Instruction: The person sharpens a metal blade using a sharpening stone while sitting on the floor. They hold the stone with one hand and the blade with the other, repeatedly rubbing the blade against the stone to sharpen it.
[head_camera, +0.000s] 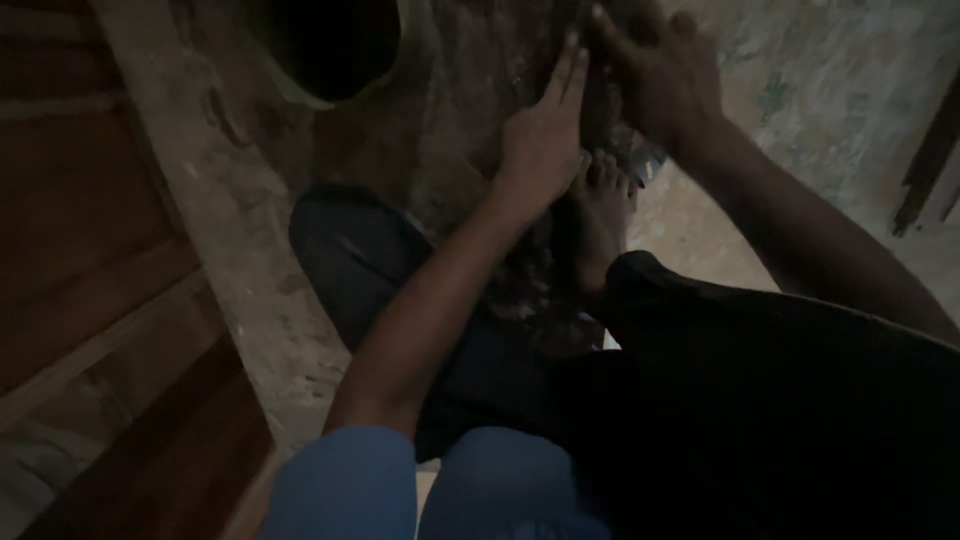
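Left hand (540, 140) flat, fingers spread on dark rough slab (470, 150), right hand (655, 75) gripping its far edge, green-rimmed bucket (340, 50) near.

floor (250, 300): we see rough, matt, stained concrete | slab (470, 150) under our left hand (540, 140) and right hand (660, 80): coarse, mottled, matt | planks (90, 330): smooth reddish wood | trousers (780, 400): dark matt cloth | sleeve (345, 485): blue cloth | bucket (410, 50): smooth pale-green plastic rim

Head view very dim, underexposed, lower right nearly black with detail lost, weak diffuse light reaching upper right floor (850, 90) and left concrete strip, no glare, soft motion blur on both hands, grainy shadows, wide-angle bending at frame edges, low contrast overall
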